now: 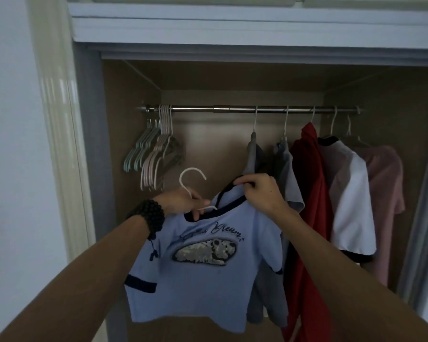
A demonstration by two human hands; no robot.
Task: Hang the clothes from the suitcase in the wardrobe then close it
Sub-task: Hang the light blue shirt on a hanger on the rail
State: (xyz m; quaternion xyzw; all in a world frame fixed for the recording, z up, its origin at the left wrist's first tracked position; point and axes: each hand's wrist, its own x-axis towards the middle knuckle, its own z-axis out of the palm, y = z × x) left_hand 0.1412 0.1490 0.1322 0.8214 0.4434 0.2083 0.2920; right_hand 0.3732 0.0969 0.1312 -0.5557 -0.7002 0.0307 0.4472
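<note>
Blue T-shirt (208,275) (both hands) below bare rail (208,109)

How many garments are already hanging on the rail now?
5: two grey tops, a red garment, a white top and a pink one, all at the rail's right. More may hide behind.

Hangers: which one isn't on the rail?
The white hanger in the left hand, being fed into the blue shirt collar. The empty hangers and the clothed ones all hook on the rail.
</note>
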